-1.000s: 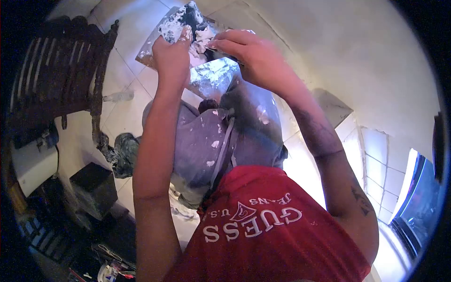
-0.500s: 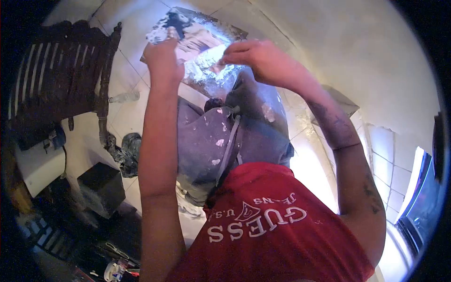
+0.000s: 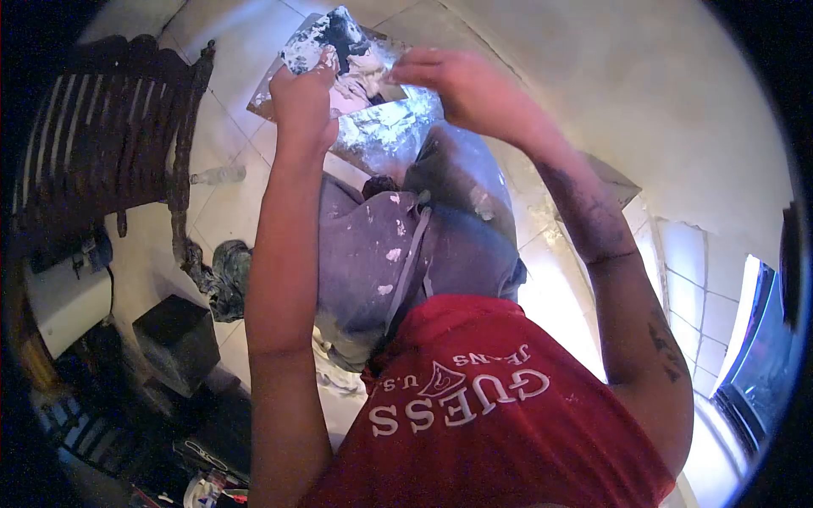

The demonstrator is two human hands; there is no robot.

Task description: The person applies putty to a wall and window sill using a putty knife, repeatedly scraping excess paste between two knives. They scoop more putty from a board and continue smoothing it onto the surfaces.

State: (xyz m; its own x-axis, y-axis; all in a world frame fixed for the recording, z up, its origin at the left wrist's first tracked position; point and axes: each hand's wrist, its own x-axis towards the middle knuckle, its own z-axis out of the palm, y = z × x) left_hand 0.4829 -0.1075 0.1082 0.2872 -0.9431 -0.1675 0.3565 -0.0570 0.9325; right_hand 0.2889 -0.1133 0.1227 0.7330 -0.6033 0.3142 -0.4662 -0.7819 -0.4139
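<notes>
My left hand (image 3: 305,93) grips a dark flat piece smeared with white paste (image 3: 349,34), its thumb lying on the near face. The piece is raised and tilted above a board (image 3: 262,102) on the floor. Thick pale paste (image 3: 360,82) lies heaped there, and a brightly lit white-smeared area (image 3: 381,135) is nearer my knees. My right hand (image 3: 449,80) hovers at the right of the paste with its fingers curled together. Glare and blur hide whatever its fingertips may hold.
A dark slatted wooden chair or bench (image 3: 93,144) is at the left. A clear bottle (image 3: 218,175) lies on the tiles beside it. A dark box (image 3: 178,343) sits lower left. The pale wall (image 3: 677,110) rises at the right, and my paint-spotted trousers (image 3: 364,254) are below the board.
My left hand has lifted and turned the smeared piece, showing more of its dark face. The right hand has moved slightly up and left. The pale paste beneath looks shifted.
</notes>
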